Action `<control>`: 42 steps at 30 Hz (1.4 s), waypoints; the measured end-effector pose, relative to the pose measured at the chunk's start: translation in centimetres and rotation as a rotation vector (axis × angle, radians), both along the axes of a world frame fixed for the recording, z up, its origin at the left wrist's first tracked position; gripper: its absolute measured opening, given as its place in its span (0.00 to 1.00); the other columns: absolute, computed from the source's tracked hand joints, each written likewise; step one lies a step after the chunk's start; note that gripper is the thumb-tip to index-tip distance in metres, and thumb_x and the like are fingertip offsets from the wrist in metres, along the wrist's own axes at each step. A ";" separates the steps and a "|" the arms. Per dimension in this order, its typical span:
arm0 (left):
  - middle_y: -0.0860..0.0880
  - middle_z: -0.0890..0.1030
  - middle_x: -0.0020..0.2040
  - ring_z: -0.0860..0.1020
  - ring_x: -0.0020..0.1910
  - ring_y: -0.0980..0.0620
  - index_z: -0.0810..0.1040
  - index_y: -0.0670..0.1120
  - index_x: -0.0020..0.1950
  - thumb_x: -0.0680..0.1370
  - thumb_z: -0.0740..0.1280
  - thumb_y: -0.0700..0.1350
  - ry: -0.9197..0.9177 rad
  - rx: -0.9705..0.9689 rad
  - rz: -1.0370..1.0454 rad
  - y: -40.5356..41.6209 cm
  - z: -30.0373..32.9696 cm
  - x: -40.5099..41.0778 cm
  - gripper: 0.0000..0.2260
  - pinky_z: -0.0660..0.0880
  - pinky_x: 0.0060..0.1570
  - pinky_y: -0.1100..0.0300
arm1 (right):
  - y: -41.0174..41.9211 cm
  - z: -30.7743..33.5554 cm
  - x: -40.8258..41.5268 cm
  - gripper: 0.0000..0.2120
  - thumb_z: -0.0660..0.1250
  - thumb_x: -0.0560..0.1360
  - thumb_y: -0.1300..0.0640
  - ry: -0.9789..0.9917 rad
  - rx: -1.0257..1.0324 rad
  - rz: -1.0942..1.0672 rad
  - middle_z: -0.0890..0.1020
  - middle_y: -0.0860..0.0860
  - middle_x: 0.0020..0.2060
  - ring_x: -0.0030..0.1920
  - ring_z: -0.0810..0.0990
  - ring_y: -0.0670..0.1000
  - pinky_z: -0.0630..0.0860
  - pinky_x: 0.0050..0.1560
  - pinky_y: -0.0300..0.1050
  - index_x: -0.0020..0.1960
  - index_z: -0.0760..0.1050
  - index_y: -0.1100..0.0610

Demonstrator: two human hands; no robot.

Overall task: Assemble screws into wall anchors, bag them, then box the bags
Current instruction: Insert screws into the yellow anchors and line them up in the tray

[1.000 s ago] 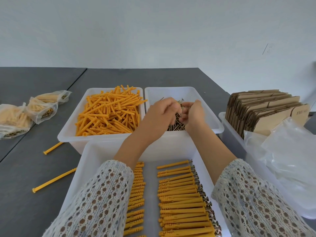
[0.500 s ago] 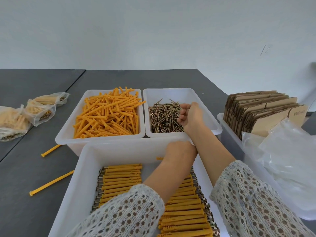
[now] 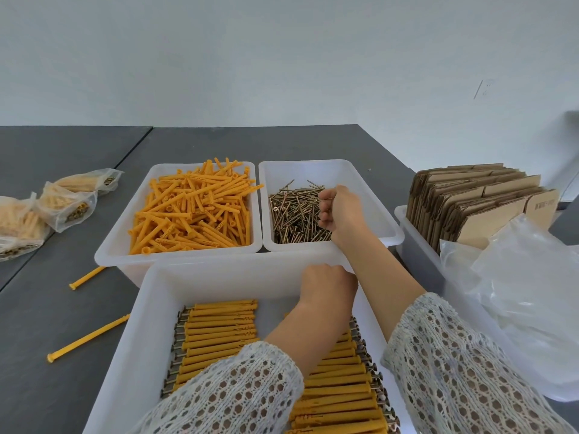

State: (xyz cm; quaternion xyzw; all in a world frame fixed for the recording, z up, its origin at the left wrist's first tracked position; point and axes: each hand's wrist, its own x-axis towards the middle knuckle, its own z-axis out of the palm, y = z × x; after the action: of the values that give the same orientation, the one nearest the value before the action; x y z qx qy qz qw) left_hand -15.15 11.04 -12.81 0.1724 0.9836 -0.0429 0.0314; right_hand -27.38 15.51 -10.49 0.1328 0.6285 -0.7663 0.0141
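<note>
head view: right hand (image 3: 340, 213) curls over the screws (image 3: 294, 214) in the far right bin (image 3: 376, 195), its grip apparently closed on some. left hand (image 3: 327, 285), knuckles up, grip unclear, reaches into the near tray (image 3: 147, 308) of assembled anchors (image 3: 219, 327). loose anchors (image 3: 194, 205) fill the left bin (image 3: 119, 233).

Left hand (image 3: 329, 285): knuckles up, fingers curled under and hidden from the camera; whether it gripped anything could not be told. Left forearm bare, sleeve of pale open knit from the elbow back. Right hand (image 3: 340, 211): reached further forward than the left, fingers (image 3: 324, 204) curled inward in a loose fist, contents not visible. Right forearm bare, matching knit sleeve.
</note>
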 end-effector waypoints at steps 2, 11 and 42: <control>0.51 0.65 0.35 0.70 0.36 0.51 0.75 0.48 0.52 0.79 0.66 0.40 -0.021 0.034 0.007 -0.4 0.1 0.0 0.04 0.56 0.29 0.61 | 0.0 0.0 0.0 0.17 0.49 0.82 0.59 -0.001 0.002 0.003 0.71 0.50 0.25 0.22 0.66 0.47 0.66 0.26 0.38 0.41 0.74 0.58; 0.49 0.68 0.39 0.78 0.50 0.46 0.74 0.45 0.62 0.80 0.65 0.36 -0.052 0.084 0.043 -0.2 0.0 -0.4 0.11 0.67 0.37 0.59 | 0.0 0.0 0.0 0.17 0.49 0.82 0.59 0.003 0.021 0.014 0.71 0.51 0.26 0.23 0.66 0.48 0.67 0.26 0.37 0.40 0.73 0.59; 0.45 0.73 0.66 0.67 0.67 0.42 0.75 0.49 0.65 0.82 0.57 0.48 0.299 0.376 0.600 -13.1 1.5 -3.8 0.14 0.69 0.63 0.45 | -1.0 -1.6 -0.1 0.23 0.55 0.80 0.45 -0.119 1.464 0.544 0.72 0.61 0.66 0.62 0.73 0.61 0.71 0.64 0.59 0.66 0.71 0.59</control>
State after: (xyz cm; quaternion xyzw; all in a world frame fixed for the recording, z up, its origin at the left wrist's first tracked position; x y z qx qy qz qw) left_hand -18.98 -2.07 -11.34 -0.1288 0.9747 0.1245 -0.1336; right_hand -27.45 14.54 -12.10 -0.0095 0.9825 -0.1183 0.1437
